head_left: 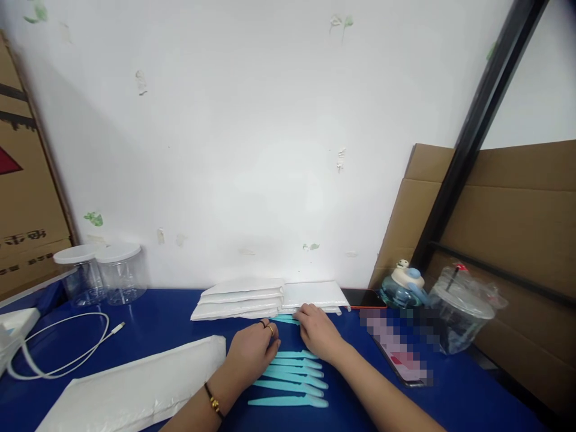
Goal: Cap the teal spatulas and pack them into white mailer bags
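A row of turquoise eyebrow razors [288, 401] lies on the blue table, handles to the left and capped blade ends to the right. My left hand [252, 349] is closed over the handle side of the row, fingers curled down; whatever its fingertips hold is hidden. Beyond the row, my right hand [317, 331] pinches the right end of another turquoise razor [284, 318] at the front edge of the white packets. Stacked white packets [245, 299] lie against the wall just past both hands, with more white packets [315, 294] beside them.
A padded white mailer [139, 384] lies at left near a white cable [105, 336]. Two clear lidded jars [121, 279] stand behind. At right are a phone [398, 354], a dark flat device [364, 298], a teal bottle [400, 288] and a bagged clear tub [463, 312].
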Motion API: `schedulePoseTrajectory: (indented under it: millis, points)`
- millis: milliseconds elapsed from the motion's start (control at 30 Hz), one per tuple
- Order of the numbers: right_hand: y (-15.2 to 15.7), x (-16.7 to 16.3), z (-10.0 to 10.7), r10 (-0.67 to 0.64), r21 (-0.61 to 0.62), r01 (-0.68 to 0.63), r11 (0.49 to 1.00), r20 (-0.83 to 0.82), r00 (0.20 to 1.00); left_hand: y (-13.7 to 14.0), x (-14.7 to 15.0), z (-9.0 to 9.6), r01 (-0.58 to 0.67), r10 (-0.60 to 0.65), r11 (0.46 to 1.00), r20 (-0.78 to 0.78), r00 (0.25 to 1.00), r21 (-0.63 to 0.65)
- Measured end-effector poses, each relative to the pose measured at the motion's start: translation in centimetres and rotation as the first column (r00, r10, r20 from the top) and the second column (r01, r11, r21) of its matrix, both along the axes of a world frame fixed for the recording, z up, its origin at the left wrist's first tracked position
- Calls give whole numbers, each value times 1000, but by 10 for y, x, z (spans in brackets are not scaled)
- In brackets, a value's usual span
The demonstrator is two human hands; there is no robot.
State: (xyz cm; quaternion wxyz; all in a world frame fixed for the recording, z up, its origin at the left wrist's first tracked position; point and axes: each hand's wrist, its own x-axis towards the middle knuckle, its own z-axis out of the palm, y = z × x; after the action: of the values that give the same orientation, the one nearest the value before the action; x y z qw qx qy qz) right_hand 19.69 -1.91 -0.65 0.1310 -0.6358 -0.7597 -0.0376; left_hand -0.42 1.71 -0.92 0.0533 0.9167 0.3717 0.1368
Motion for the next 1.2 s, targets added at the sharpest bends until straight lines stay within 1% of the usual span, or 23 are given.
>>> schedulePoseTrajectory:
  millis: [133, 267, 433, 567, 767, 867, 1000, 1100, 1200]
  points:
    - [0, -1, -7, -122, 48, 119, 992, 71, 990, 2, -2, -3, -54, 54, 998, -3, 999, -31]
    - [-3, 9, -8, -190, 48, 186, 981, 97, 977, 3, -2, -6, -62, 61, 997, -13, 998, -36]
    - [-7, 11, -4, -180, 24, 178, 984, 130, 975, 3, -1, -8, -73, 72, 997, -10, 997, -37]
    - [-9, 13, -6, -190, 1, 192, 981, 147, 971, 3, -1, -9, -82, 81, 995, -21, 997, -57]
    - [-1, 8, -9, -202, -25, 207, 978, 138, 970, 3, -1, -7, -90, 88, 993, -28, 996, -82]
    - [6, 1, -8, -169, -17, 173, 985, 150, 974, 2, -1, -5, -104, 102, 989, -22, 995, -103]
    - [5, 1, -7, -103, -4, 106, 994, 180, 978, 2, -2, 0, -78, 81, 995, 44, 996, -66]
    - [-8, 4, -7, -21, -18, 25, 1000, 193, 981, 1, -1, 1, -28, 30, 999, 82, 996, -23]
    - [-26, 9, -5, 65, -30, -61, 998, 173, 983, 1, -1, -1, 40, -39, 999, 94, 995, -5]
